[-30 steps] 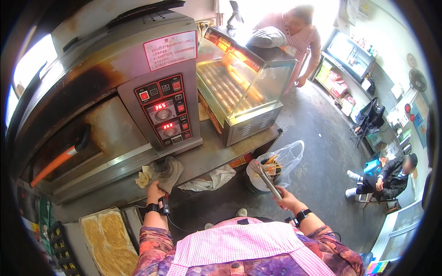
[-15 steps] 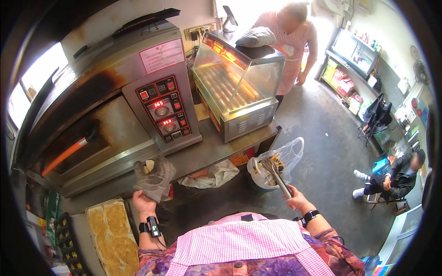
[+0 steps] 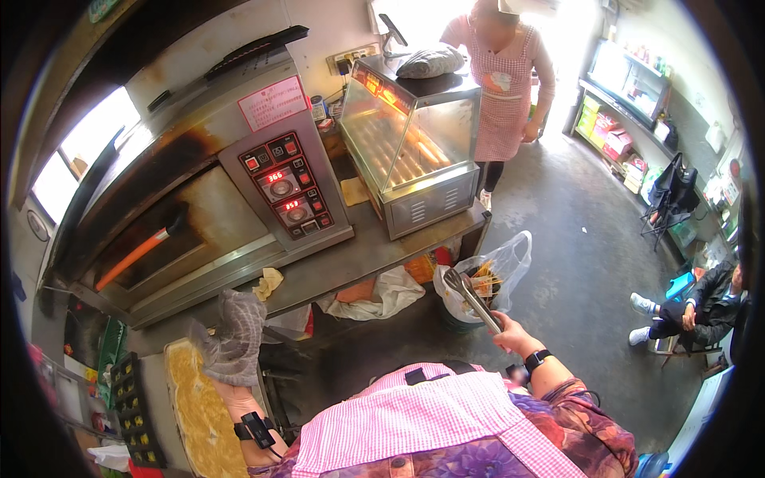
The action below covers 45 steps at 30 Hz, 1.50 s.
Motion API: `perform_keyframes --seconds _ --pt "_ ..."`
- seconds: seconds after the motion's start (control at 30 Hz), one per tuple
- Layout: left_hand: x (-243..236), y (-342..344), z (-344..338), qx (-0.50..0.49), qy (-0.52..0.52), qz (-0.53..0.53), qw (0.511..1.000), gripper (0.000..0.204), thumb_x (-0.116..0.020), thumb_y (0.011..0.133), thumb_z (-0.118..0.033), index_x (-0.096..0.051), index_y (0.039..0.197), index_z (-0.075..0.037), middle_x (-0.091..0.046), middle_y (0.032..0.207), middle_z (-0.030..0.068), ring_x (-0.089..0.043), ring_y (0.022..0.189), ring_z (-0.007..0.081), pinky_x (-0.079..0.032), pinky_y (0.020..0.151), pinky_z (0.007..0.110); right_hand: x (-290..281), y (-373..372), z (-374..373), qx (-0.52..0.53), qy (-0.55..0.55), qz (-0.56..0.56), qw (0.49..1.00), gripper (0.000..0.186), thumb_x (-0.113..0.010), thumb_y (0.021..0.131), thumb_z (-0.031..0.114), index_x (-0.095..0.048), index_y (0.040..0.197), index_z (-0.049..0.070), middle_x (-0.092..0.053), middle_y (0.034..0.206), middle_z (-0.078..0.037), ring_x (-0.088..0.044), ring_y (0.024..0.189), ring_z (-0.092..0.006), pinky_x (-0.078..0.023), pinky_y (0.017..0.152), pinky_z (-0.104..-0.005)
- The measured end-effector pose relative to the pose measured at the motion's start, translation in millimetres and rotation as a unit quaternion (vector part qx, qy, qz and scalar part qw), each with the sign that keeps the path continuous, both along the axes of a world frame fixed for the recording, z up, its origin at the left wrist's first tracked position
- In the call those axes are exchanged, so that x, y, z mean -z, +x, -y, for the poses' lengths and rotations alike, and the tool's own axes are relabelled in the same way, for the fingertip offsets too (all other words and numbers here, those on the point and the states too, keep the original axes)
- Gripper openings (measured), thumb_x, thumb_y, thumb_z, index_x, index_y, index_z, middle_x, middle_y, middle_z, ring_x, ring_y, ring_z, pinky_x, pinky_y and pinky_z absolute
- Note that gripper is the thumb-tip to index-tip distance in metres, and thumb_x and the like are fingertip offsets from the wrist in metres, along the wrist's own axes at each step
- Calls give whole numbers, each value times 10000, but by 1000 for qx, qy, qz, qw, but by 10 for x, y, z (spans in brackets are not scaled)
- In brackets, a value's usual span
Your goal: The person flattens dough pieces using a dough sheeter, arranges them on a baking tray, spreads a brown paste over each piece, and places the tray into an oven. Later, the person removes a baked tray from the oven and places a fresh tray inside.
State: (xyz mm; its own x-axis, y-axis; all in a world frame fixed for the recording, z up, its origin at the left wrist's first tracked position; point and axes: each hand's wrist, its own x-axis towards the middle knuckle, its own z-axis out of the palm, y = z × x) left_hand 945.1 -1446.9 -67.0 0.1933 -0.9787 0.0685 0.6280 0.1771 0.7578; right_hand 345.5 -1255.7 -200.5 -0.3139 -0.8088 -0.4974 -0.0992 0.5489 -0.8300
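Note:
My right hand grips metal tongs that point up and left toward a clear plastic bag on a bin by the counter's end. My left hand wears a grey oven mitt and is raised low on the left, just above a tray of flat golden bread. A large steel deck oven with an orange door handle and a red-lit control panel stands in front of me.
A glass warming cabinet sits on the steel counter right of the oven. A person in a pink apron stands behind it. Another person sits at the right. Shelves of goods line the far wall.
My mitted left hand has drawn back from the oven's ledge and dropped down-left over the bread tray. My right hand with the tongs stays near the plastic bag. The view has tilted.

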Motion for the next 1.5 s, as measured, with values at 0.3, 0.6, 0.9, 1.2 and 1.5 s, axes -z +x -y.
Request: perform_keyframes --seconds 0.3,0.6,0.9,1.2,1.5 --pt "-111 54 -252 -19 -3 -11 1000 593 -427 966 -468 -428 1391 -54 -435 1419 124 -372 1313 304 -266 1124 448 27 -9 -13 -12 -13 -8 1000 856 -613 642 24 -350 1451 126 -643 1000 -79 -591 596 -158 -454 454 -287" --pt "-314 22 388 68 -26 -101 992 622 -461 946 -490 -444 1375 -40 -462 1382 127 -396 1281 290 -301 1106 406 25 27 -172 77 -27 -5 997 841 -620 662 15 -346 1451 117 -620 911 -63 -565 565 -134 -438 445 -285" --pt "-959 15 1379 159 5 -280 947 653 -495 925 -512 -461 1358 -25 -489 1345 130 -421 1249 277 -335 1089 364 2 263 0 109 -34 5 993 836 -624 676 11 -340 1454 125 -614 857 -54 -552 548 -133 -421 430 -280" --pt "-1440 524 2459 190 13 -530 826 501 -613 874 -489 -580 1100 -43 -596 1157 90 -529 1055 225 -434 932 309 -122 477 262 93 -43 -1 995 837 -619 677 -18 -326 1454 93 -640 1062 -105 -567 570 -140 -431 437 -281" --pt "-1489 692 3000 -226 -53 517 824 436 -674 799 -309 -567 1124 -37 -624 1041 89 -545 998 230 -458 862 281 -301 611 378 106 -33 -10 994 846 -610 668 -31 -323 1455 90 -644 1060 -97 -558 561 -137 -419 431 -279"
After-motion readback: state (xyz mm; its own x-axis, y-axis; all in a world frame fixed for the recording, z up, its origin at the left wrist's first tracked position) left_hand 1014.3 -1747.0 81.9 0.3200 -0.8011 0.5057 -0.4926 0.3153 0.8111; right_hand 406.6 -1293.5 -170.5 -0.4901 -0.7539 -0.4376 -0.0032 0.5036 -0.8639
